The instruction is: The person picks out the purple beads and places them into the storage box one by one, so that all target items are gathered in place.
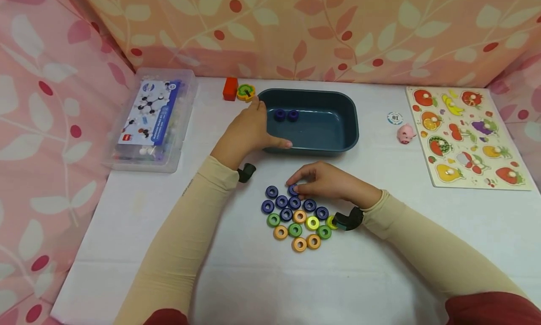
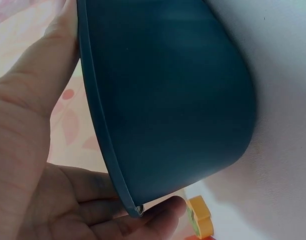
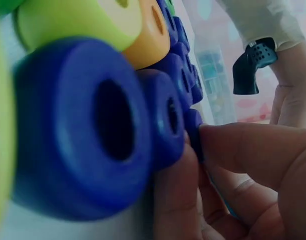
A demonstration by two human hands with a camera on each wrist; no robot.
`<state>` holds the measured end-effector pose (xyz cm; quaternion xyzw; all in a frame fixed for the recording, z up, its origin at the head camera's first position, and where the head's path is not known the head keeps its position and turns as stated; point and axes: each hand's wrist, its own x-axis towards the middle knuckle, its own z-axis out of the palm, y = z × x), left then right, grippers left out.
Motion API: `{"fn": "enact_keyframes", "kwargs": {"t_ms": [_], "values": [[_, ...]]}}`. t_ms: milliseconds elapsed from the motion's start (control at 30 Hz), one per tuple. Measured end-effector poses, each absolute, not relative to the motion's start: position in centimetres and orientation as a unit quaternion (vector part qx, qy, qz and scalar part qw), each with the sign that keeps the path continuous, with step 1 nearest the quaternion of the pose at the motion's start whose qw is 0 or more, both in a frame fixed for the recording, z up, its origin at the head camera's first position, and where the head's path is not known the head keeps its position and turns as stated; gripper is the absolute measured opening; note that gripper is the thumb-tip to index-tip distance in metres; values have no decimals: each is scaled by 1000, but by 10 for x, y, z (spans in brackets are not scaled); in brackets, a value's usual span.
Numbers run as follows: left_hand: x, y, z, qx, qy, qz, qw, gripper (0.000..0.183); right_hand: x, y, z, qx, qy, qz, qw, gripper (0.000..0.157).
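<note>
A dark teal plastic tub (image 1: pixel 313 151) stands toward the back of the table, with two dark blue rings (image 1: pixel 280 115) inside near its left end. My left hand (image 1: pixel 247 130) grips that end, thumb at the near rim and fingers round the far corner; the left wrist view shows the tub's outer wall (image 2: pixel 167 100) close up. In front of the tub my right hand (image 1: pixel 323 181) pinches a blue ring (image 3: pixel 193 131) between thumb and fingers, at the back of a loose group of rings. Several other blue rings (image 1: pixel 282 202) lie around it.
Nearer me in the group are green rings (image 1: pixel 295 229), orange rings (image 1: pixel 299 244) and yellow rings (image 1: pixel 312 222). A clear case (image 1: pixel 181 123) lies left. Behind my left hand sit a red block (image 1: pixel 230 89) and a tree piece (image 1: pixel 246 92). Right are a pig figure (image 1: pixel 405 134), a token (image 1: pixel 395 118) and a fruit board (image 1: pixel 469 137).
</note>
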<state>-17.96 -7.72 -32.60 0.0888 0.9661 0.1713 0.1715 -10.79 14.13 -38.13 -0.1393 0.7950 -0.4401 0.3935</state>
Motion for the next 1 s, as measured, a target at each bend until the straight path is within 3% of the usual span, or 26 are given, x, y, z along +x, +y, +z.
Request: {"fn": "enact_keyframes", "kwargs": {"t_ms": [267, 467, 700, 833, 1000], "values": [[-181, -76, -329, 91, 967, 170, 169, 138, -112, 141, -369, -158, 807, -409, 396, 24], [-183, -77, -329, 96, 968, 161, 166, 139, -126, 145, -331, -162, 825, -405, 359, 27], [-185, -78, -328, 95, 967, 159, 174, 139, -187, 149, -300, -69, 830, -469, 294, 37], [-185, -79, -327, 87, 967, 161, 178, 138, -228, 147, -306, -23, 818, -485, 308, 47], [-185, -78, -328, 89, 965, 163, 184, 138, -255, 147, -318, 6, 823, -446, 353, 53]]}}
